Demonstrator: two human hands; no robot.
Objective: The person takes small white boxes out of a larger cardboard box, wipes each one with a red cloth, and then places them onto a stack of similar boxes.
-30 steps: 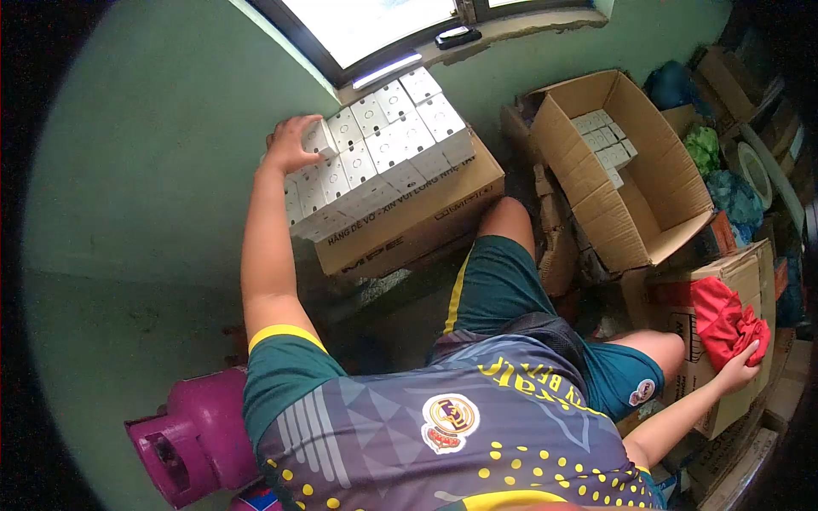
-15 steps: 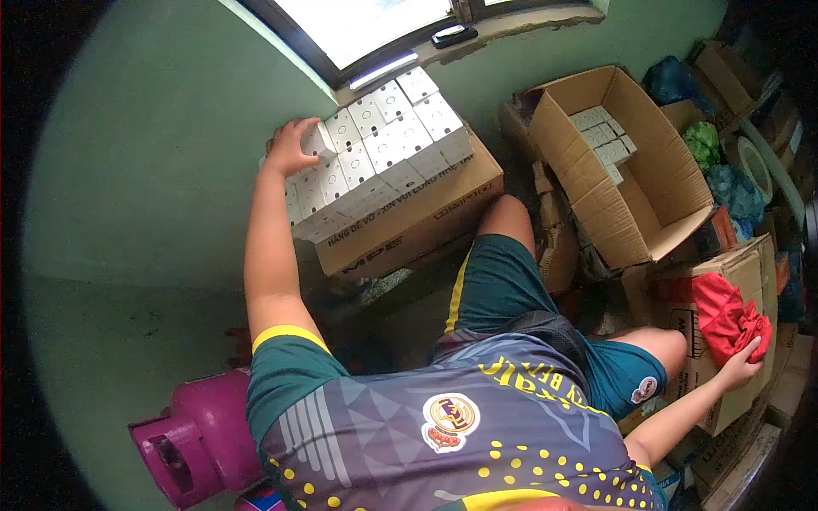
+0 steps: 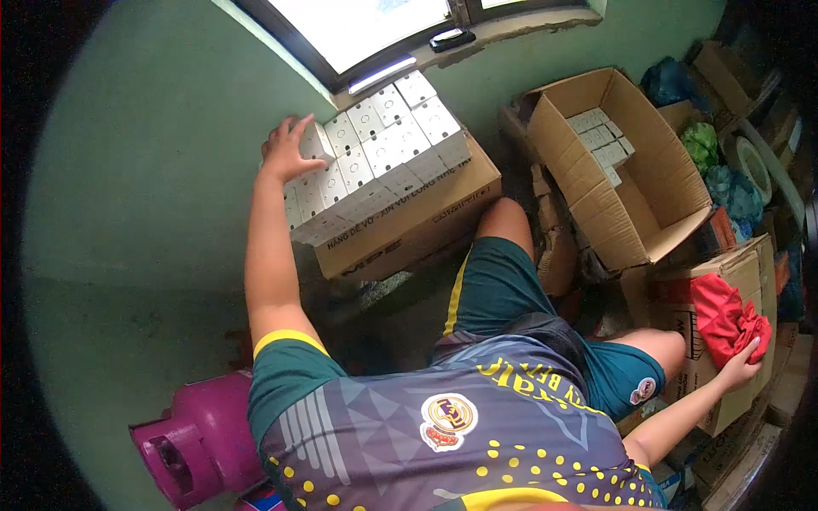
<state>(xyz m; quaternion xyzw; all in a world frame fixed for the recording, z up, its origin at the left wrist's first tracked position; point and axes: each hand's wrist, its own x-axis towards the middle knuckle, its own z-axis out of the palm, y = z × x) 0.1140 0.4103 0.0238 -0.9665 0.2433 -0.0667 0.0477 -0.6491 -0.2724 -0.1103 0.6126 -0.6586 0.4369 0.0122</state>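
My left hand (image 3: 290, 153) is at the far left end of a stack of white electrical boxes (image 3: 388, 153) with round knockout marks. Its thumb and fingers are spread apart around one white box (image 3: 317, 143) in the top layer, which sits in line with its neighbours. The stack stands on a printed cardboard carton (image 3: 409, 247) below the window. Over on the right, my right hand (image 3: 740, 368) has its fingers wrapped round a bunched red cloth (image 3: 724, 319), which lies against a closed carton (image 3: 741, 409).
An open cardboard box (image 3: 588, 200) holding several more white boxes stands right of the stack. A purple gas cylinder (image 3: 200, 434) is at lower left. Plastic bags (image 3: 700, 145) and a roll of tape (image 3: 754, 168) lie at the right. A black object (image 3: 452, 39) rests on the windowsill.
The fingers of my left hand have spread wider and come off the white box, which now sits level in the row. My right hand stays on the red cloth.
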